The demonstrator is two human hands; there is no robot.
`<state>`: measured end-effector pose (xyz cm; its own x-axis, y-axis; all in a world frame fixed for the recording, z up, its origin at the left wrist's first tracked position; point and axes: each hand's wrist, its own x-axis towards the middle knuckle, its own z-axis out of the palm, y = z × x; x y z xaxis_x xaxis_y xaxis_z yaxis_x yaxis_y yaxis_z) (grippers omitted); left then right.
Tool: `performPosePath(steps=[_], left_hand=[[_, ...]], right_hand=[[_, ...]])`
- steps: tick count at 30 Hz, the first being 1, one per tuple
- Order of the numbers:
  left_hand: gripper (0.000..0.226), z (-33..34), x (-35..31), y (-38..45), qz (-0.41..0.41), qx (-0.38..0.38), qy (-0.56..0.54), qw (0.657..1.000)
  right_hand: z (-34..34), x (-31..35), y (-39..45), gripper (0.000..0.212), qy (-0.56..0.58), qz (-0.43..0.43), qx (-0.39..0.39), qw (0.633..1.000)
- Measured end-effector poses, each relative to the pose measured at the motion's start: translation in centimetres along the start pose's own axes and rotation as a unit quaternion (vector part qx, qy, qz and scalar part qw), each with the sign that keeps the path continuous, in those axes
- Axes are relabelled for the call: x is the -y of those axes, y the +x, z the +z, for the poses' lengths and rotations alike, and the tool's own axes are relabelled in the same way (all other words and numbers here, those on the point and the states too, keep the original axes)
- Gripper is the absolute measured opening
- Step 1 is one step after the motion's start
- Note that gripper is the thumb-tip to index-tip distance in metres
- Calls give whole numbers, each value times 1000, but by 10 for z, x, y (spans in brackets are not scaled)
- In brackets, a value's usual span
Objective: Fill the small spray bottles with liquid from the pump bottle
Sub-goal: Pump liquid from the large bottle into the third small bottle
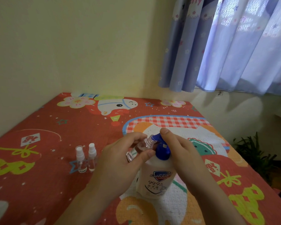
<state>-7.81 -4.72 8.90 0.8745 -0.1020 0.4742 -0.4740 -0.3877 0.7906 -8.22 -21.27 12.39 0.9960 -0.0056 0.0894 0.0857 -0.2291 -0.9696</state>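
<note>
A white pump bottle [156, 176] with a blue pump head [162, 151] stands on the patterned table [47, 159] in front of me. My left hand [120, 159] grips a small clear uncapped bottle [141, 146], tilted with its threaded mouth up against the blue nozzle. My right hand [180, 150] lies over the pump head, its thumb on top of the nozzle. Two more small clear spray bottles [86, 158] with white sprayer tops stand upright side by side to the left of my hands.
The table has a red cartoon-print cover and sits in a corner against a yellowish wall [88, 54]. A blue curtain [225, 46] hangs at the back right. A green plant [253, 150] stands on the floor beyond the table's right edge.
</note>
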Motion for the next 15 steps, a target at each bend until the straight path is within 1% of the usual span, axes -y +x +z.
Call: performPosePath(steps=[3, 7, 9, 13, 15], left_hand=[[44, 0, 2, 0, 6, -1, 15, 1000], [47, 0, 4, 0, 2, 10, 31, 999], [45, -1, 6, 0, -1, 15, 36, 999], [36, -2, 7, 1, -2, 30, 56, 998], [33, -3, 8, 1, -4, 29, 65, 997]], right_hand=[[-1, 2, -1, 37, 12, -2, 1, 1000], [-2, 1, -1, 36, -3, -14, 4, 1000], [-3, 1, -1, 32, -15, -25, 1, 1000], [-5, -2, 1, 16, -2, -31, -7, 999], [-6, -3, 2, 15, -4, -33, -6, 999]])
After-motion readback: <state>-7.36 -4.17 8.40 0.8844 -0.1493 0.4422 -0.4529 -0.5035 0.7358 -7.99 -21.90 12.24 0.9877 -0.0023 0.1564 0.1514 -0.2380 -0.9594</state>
